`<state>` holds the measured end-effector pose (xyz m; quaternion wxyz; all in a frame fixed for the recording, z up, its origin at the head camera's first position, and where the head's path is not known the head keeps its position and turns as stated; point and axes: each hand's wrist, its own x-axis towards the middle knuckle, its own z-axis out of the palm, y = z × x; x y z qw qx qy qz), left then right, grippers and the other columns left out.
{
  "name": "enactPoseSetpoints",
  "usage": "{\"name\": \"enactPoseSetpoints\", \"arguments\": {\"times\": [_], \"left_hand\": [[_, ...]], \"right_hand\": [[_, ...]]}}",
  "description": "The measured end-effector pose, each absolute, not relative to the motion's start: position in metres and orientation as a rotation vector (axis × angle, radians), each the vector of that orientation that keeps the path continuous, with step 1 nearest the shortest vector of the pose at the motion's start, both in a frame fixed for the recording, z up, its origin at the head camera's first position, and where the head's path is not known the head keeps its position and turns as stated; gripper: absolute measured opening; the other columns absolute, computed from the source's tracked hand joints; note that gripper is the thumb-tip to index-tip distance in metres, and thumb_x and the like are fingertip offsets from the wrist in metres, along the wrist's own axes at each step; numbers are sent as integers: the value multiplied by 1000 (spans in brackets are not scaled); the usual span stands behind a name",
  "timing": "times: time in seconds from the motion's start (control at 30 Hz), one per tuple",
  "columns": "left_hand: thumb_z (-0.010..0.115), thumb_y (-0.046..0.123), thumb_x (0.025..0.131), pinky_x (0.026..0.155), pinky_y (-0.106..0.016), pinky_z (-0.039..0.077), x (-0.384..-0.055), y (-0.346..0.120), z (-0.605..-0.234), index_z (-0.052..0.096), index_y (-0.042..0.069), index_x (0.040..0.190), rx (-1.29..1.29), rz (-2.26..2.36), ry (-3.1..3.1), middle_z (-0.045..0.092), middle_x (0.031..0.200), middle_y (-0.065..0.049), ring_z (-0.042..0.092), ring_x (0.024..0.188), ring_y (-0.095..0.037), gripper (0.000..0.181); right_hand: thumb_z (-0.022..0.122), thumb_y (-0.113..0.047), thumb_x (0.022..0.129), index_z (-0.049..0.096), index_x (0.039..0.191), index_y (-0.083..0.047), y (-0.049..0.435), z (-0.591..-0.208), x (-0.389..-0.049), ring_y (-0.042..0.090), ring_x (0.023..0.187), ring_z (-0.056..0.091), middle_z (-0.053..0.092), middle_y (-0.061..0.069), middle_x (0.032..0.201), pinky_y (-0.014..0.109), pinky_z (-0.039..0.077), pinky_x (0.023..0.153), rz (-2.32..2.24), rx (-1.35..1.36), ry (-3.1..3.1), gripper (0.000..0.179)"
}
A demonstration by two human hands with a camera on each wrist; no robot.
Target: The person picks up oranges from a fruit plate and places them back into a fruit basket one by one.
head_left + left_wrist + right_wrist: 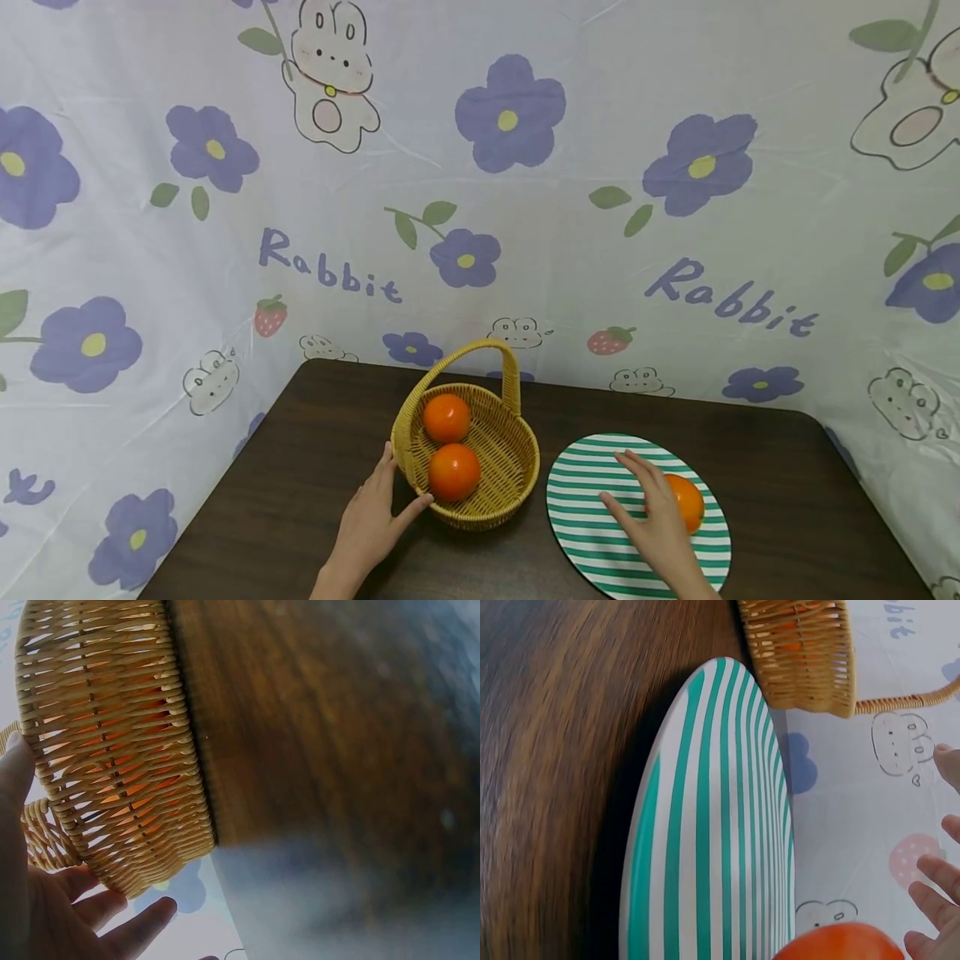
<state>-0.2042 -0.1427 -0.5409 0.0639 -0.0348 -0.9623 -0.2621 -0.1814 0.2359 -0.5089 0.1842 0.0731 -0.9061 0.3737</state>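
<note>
A yellow wicker basket (509,467) with an arched handle holds two oranges, one orange (447,418) behind the other orange (454,472). My left hand (369,521) rests against the basket's left side, fingers spread, thumb at the rim. In the left wrist view the woven wall of the basket (112,735) shows orange through its gaps. Over a round plate (592,492) with green and white stripes, my right hand (658,529) hovers with fingers spread. Beside it a third orange (687,504) sits on the plate, partly hidden by the hand.
A dark brown wooden table (300,467) carries the basket and the plate, which stand side by side. Behind it hangs a white cloth (570,233) printed with purple flowers, rabbits and lettering, close to the table's back edge.
</note>
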Motion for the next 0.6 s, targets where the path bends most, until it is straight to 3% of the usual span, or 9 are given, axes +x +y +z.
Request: {"name": "enactPoseSetpoints", "arguments": {"times": [0.37,0.6], "left_hand": [[45,68,73,93,-58,29,-203,-142,-541,18,24,140,-109,-795,-2909,8,147,3,32,125,-27,84],[45,68,74,92,-57,30,-202,-142,-543,19,23,140,-109,-792,-2904,8,147,3,33,125,-28,85]], "right_hand": [[69,-31,74,45,127,-24,250,-510,-180,28,115,37,40,11,129,51,40,84,1008,199,-2526,59],[72,-25,71,49,124,-14,253,-506,-176,31,112,40,42,12,128,54,42,79,948,204,-2491,58]]}}
